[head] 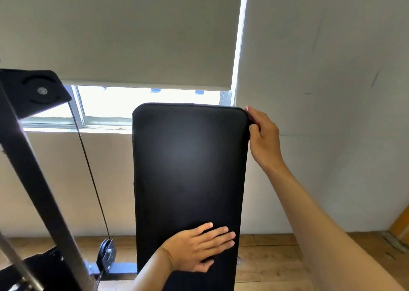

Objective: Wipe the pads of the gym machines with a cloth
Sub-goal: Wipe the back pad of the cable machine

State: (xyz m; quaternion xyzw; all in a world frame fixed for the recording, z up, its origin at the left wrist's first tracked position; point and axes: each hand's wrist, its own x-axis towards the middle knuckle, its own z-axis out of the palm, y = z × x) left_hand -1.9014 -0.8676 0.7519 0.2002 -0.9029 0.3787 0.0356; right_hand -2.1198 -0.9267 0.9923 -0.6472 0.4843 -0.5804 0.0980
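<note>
1. From my feed, a grey roller blind [132, 32] fills the upper left, matte and flat, drawn most of the way down over a bright window [150, 101].
2. The pale wall [327, 69] to the right is smooth with a few faint scuffs; a wooden floor [265, 257] runs along the bottom.
3. The black pad [190, 180] stands in the centre: a long rounded-corner rectangle, smooth and slightly glossy, its long axis running up and away from me, top end toward the window.
4. A dark metal machine frame [33, 169] slants across the left, with a thin cable [93, 180] dropping to a small pulley [107, 254].
5. My left hand [199, 248] lies flat on the pad's lower part, fingers spread, grip wide and holding nothing.
6. My right hand [263, 133] curls at the pad's upper right edge.
7. A sliver of reddish cloth [249, 119] shows between that grip and the pad edge, pinched there.
</note>
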